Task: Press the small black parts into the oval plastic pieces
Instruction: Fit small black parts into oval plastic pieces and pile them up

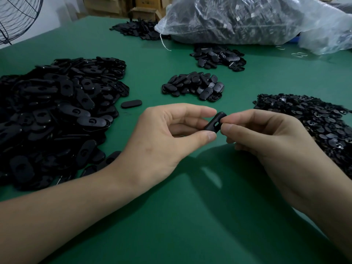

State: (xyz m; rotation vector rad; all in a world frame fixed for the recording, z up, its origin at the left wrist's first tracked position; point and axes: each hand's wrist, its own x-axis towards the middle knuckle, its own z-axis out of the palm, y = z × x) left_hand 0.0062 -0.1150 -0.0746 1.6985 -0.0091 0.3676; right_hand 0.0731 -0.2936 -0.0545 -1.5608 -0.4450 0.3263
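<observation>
Oval piece, centre frame: left hand pinches its ends; right hand pinches its right side. Judged light, stiff, smooth; edge grip advised.

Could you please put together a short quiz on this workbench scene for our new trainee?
1. True or false: the left hand and the right hand both pinch the held oval piece.
2. The large pile of oval pieces lies on the person's: A) left B) right C) lap.
3. Fill in: the clear plastic bag at the far edge rests on the ____ table.
Key: 1 true; 2 A; 3 green.
</observation>
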